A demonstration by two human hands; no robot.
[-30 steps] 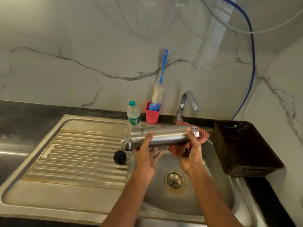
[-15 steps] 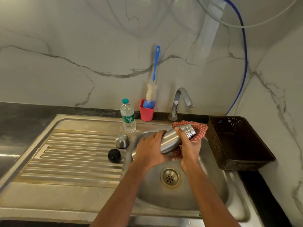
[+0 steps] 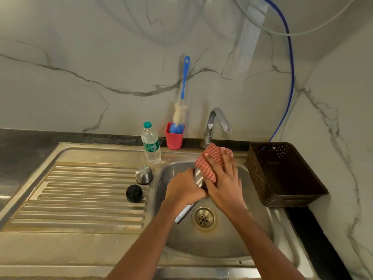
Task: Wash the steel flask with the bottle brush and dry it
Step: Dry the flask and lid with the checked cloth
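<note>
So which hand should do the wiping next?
Probably the right hand: it holds the cloth over the flask, while the left hand grips the flask's body, steadying it.

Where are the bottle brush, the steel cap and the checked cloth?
bottle brush (image 3: 185,77): head view, its blue handle.
steel cap (image 3: 144,174): head view, its domed top.
checked cloth (image 3: 202,166): head view, its left part.

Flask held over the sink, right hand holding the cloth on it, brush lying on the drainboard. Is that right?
Not the brush: the head view shows it standing in the red cup at the wall. The flask is over the sink, the right hand holding the cloth on it.
</note>
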